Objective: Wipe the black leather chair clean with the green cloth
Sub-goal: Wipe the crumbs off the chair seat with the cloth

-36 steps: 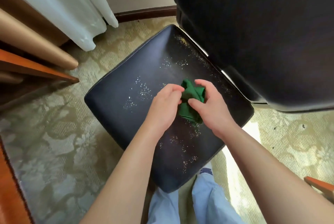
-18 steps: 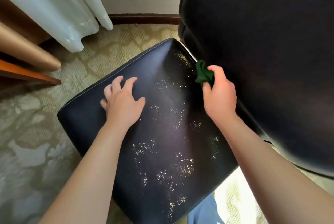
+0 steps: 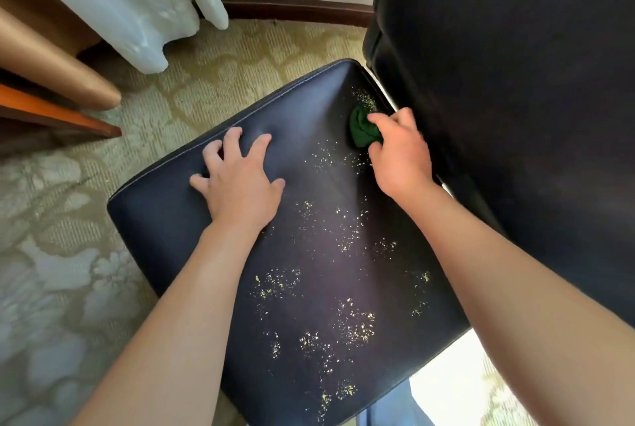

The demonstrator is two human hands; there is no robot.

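The black leather chair [image 3: 319, 230] fills the middle of the view, its seat cushion turned corner-on toward the camera and its tall backrest [image 3: 515, 99] rising at the right. The right hand [image 3: 400, 154] is curled tight around the green cloth [image 3: 360, 127], which is bunched into a small wad and pressed onto the seat at its far right corner, just beside the gap where seat meets backrest; only the front of the wad shows past the fingers. The left hand [image 3: 237, 181] lies palm down on the seat's far left part, near the stitched edge, fingers spread wide and gripping nothing. Pale yellow crumbs [image 3: 350, 322] lie scattered in loose clusters over most of the seat, thickest toward the near corner, with a small patch just beyond the cloth. No container is in view; the crumbs sit straight on the leather. Around the chair lies a patterned beige carpet [image 3: 68, 254]. A white curtain [image 3: 130, 3] hangs at the upper left, with tan drapery and an orange-brown wooden edge [image 3: 58, 113] beside it. A bit of light blue trouser leg [image 3: 388, 405] shows below the seat's near corner.
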